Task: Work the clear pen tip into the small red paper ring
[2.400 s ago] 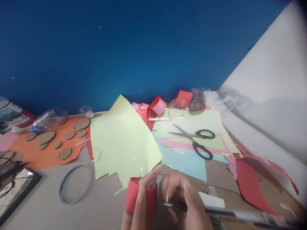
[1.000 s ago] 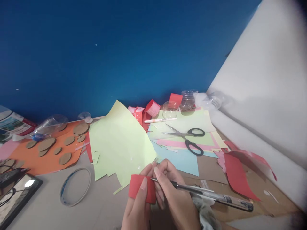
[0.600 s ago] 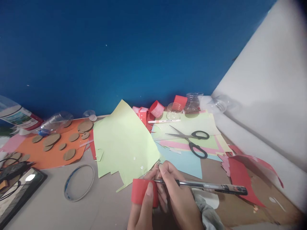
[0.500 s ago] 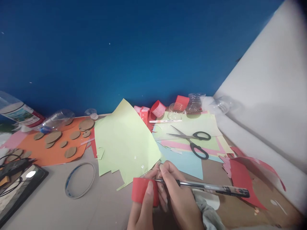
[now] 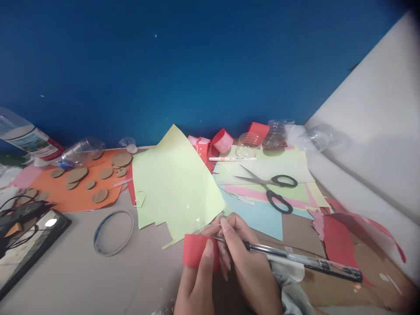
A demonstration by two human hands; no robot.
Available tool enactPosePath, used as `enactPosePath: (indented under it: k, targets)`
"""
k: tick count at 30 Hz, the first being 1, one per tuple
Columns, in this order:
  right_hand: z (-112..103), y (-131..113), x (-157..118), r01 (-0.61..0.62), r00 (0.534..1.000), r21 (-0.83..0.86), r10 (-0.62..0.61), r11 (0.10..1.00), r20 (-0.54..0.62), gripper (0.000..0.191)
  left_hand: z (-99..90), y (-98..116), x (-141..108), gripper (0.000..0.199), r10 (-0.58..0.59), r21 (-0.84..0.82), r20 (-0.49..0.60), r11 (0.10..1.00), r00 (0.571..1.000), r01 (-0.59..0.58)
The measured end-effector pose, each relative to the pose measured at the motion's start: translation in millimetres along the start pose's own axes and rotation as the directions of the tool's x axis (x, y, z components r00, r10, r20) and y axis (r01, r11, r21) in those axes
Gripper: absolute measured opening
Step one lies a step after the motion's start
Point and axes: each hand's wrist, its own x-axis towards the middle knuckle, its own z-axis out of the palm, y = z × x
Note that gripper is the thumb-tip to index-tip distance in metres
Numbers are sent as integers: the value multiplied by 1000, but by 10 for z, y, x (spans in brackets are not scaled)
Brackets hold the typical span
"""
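A small red paper band (image 5: pixel 193 250), curled round like a short tube, is held by my left hand (image 5: pixel 198 280), thumb pressed on its front. My right hand (image 5: pixel 251 267) is closed on a black-capped clear pen (image 5: pixel 305 261). Its tip meets the band's right upper edge, while the barrel slants down to the right across the back of the hand. The right thumb and forefinger are pinched together near the band; whether something small is between them I cannot tell. Behind my hands lies a large pale green paper sheet (image 5: pixel 173 179) with a ragged lower edge.
Black-handled scissors (image 5: pixel 267 186) lie spread on coloured sheets, near a white marker (image 5: pixel 232 159). Red paper rolls (image 5: pixel 223 141) and clear plastic pieces line the blue wall. At left are a tape ring (image 5: pixel 113 233), cardboard discs (image 5: pixel 77 175) on orange paper, and bottles. Red scraps (image 5: pixel 339 238) lie right.
The view has shifted slightly, so the things on the table sit higher and further right. The pen's rear end has swung a little lower. Both hands keep their hold.
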Motion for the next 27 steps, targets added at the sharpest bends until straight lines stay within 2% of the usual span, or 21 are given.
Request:
enactPosePath:
  k: [2, 7, 15, 20, 27]
  targets:
    - [-14, 36, 17, 1, 1000, -12, -1, 1000, -10, 67, 24, 15, -25, 35, -9, 15, -25, 1000, 1000, 9]
    - [-31, 66, 46, 8, 1000, 8, -8, 1000, 23, 67, 70, 64, -69, 28, 37, -24, -42, 999, 998, -38]
    - [-14, -21, 46, 6, 1000, 10, -6, 1000, 27, 67, 81, 119, -92, 43, 6, 30, -5, 1000, 1000, -6]
    - [15, -149, 26, 6, 999, -42, -5, 999, 40, 67, 119, 97, -67, 25, 42, 9, -91, 999, 995, -42]
    - [33, -130, 12, -8, 1000, -72, 9, 997, 9, 67, 165, 91, -121, 28, 46, 17, -117, 999, 992, -45]
